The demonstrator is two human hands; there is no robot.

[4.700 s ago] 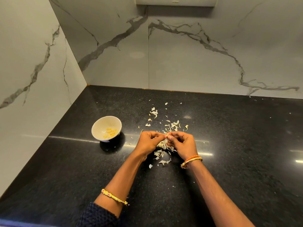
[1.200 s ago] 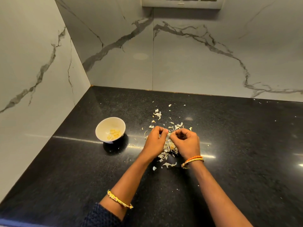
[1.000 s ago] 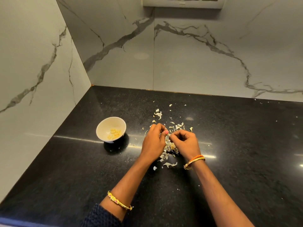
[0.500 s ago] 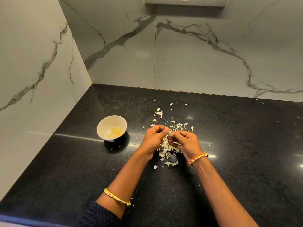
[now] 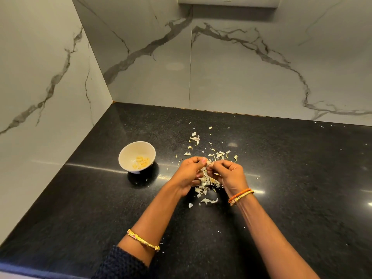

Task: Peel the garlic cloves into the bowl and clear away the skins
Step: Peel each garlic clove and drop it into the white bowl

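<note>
Pale garlic clove [image 5: 208,163] pinched between the fingertips of both hands, held just above the counter; left hand [image 5: 189,174] has its fingers curled round the clove from the left, thumb tip up against it, right hand [image 5: 229,176] has its fingers curled in and nipping the clove or its skin from the right, can't tell which. Knuckles of the two hands nearly touching. Loose skins [image 5: 205,187] piled on the counter directly under the hands, more scraps scattered behind them toward the wall and a couple nearer the body. White bowl [image 5: 128,152] stands well to the left of the hands, upright, a few yellowish peeled cloves [image 5: 141,162] in its bottom. Orange and yellow bangles [image 5: 240,196] on the right wrist, gold bracelet [image 5: 143,240] on the left forearm, dark knit sleeve [image 5: 120,264] below it. Black speckled counter [image 5: 291,178], grey-veined marble walls [image 5: 241,67] at back and left
</note>
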